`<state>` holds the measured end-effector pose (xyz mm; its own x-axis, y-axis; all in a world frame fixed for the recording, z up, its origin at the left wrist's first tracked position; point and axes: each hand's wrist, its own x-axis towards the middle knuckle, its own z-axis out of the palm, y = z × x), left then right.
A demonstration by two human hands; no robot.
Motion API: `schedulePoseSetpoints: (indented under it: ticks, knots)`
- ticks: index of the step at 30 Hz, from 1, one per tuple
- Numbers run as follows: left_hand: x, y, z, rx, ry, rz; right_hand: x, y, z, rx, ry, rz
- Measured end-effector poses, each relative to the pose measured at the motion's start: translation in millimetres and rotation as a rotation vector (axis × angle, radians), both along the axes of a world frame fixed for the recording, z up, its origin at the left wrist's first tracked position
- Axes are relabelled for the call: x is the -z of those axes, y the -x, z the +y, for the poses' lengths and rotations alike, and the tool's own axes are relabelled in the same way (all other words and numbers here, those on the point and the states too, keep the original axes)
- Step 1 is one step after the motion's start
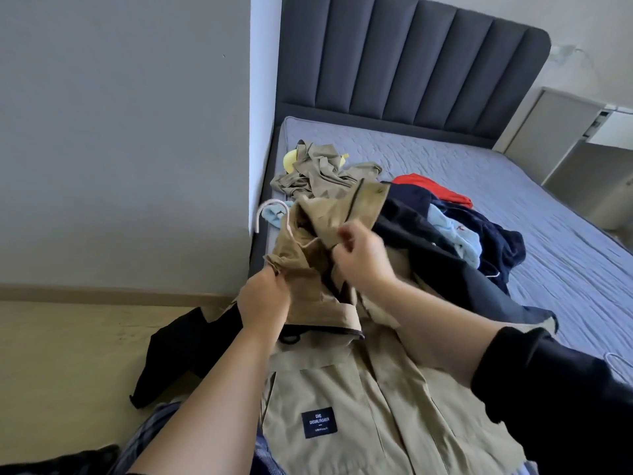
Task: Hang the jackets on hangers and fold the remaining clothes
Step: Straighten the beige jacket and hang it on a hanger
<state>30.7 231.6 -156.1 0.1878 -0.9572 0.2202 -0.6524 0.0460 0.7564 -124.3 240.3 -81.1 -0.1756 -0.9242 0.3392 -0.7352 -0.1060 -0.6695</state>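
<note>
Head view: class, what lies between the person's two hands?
Bunched fabric of the beige jacket, gripped by both the left hand and the right hand, shown in the head view.

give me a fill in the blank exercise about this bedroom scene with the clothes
1. The white curved hook poking out of the tan zip jacket belongs to a ____.
2. The red crumpled garment lies on the ____.
3. The black garment left of the left hand spreads over the wooden ____.
4. Left hand and right hand grip the jacket; the right forearm's sleeve is ____.
Missing words: hanger; bed; floor; black.
</note>
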Motion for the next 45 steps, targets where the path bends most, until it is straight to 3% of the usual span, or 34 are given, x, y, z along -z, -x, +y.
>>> schedulePoseSetpoints:
  ticks: [3, 5, 9, 10, 14, 16, 21, 30, 35, 39, 45]
  knots:
    - [-4, -3, 3, -0.006, 0.071, 0.159, 7, -13, 10, -0.166, -0.283, 0.150]
    - [-7, -6, 5, 0.013, 0.121, 0.174, -2, -11, 9, -0.160, -0.332, 0.260]
    - [-12, -9, 5, 0.038, 0.208, 0.160, -21, 6, 3, -0.018, 0.283, 0.479]
    - [-13, -8, 6, 0.032, 0.223, 0.174, -24, 13, -2, -0.006, 0.295, 0.573]
    - [-24, -1, 9, -0.014, 0.143, 0.241, -32, 32, -28, -0.058, -0.206, 0.771]
    - [-38, -1, 6, -0.030, 0.104, 0.234, -38, 25, -34, -0.060, -0.177, 0.727]
    - [-116, -33, -21, -0.058, 0.162, 0.125, -93, -12, -46, 0.075, 0.132, 0.577]
    - [-359, -131, -48, -0.113, 0.548, -0.118, -286, -103, -67, 0.071, 0.634, 0.186]
    - [-465, -194, -25, -0.071, 0.576, -0.263, -371, -150, -56, -0.069, 0.874, 0.021]
    - [-484, -237, -15, -0.145, 0.508, -0.354, -381, -183, -39, -0.176, 1.031, -0.085]
    - [-431, -272, -9, -0.239, 0.381, -0.482, -366, -226, -38, -0.305, 1.045, 0.068]
